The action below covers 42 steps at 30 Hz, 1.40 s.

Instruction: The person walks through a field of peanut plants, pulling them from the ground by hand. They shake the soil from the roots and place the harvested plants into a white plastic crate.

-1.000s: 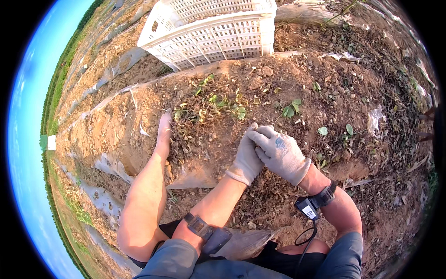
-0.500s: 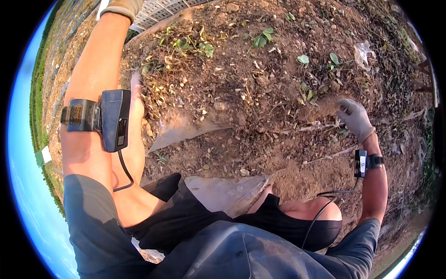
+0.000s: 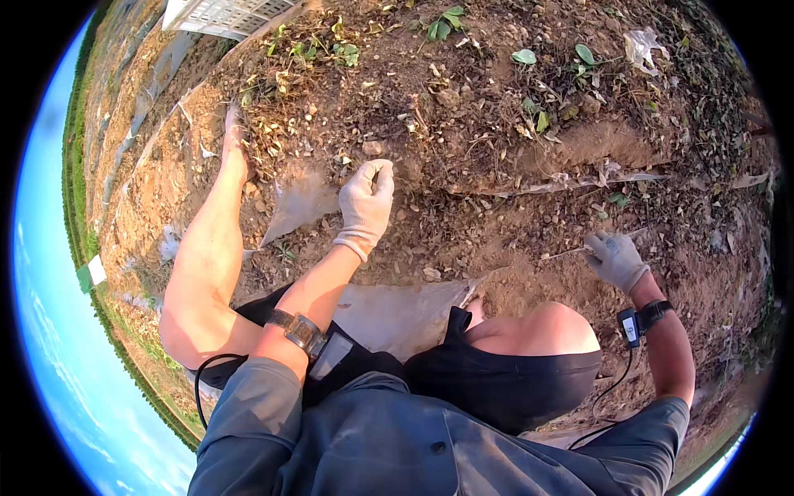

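Observation:
My left hand (image 3: pixel 366 204), in a pale knitted glove, hangs over the bed in front of me. Its fingers are curled in toward the thumb; the palm side is hidden, so I cannot make out whether anything is in it. A torn sheet of thin plastic film (image 3: pixel 299 207) lies on the soil beside it. On the right, my gloved right hand (image 3: pixel 618 261) is low over bare brown soil (image 3: pixel 529 285), fingers bent but apart, with no object visible in them. A thin pale stem or strip (image 3: pixel 571 250) lies by its fingertips.
A white slatted plastic crate (image 3: pixel 227 16) stands at the far left. Dry leaf litter and green leaves (image 3: pixel 442 25) cover the bed. Crumpled clear film (image 3: pixel 645 48) lies at the far right; more film (image 3: pixel 397 314) stretches between my bare legs (image 3: pixel 203 273).
My left hand has come back from the crate to the middle in front of me, its fingers now curled. My right hand has drawn nearer to me. The view has shifted slightly.

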Each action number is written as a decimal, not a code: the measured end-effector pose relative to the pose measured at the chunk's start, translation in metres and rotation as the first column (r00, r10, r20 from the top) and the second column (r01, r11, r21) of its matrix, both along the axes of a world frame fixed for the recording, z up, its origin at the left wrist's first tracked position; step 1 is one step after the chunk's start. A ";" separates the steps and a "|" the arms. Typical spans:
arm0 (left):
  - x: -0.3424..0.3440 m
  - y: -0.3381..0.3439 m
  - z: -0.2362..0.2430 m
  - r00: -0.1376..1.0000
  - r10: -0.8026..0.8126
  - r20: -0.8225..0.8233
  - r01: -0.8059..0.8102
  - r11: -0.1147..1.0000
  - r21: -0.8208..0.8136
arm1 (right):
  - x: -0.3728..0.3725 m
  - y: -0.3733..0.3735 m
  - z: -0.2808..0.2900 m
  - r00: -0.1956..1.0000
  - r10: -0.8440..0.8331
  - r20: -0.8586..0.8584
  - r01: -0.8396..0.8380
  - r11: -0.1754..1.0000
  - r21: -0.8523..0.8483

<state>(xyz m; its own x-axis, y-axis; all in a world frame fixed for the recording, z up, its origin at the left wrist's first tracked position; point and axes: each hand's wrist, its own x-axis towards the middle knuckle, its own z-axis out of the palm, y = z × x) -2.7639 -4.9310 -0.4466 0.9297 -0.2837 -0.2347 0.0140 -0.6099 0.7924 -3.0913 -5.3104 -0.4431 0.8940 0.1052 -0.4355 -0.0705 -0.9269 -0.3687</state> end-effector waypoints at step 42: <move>-0.060 0.073 -0.057 0.983 0.166 0.073 -0.181 0.869 0.461 | 0.108 0.315 -0.084 0.973 0.102 -0.205 0.057 0.762 0.645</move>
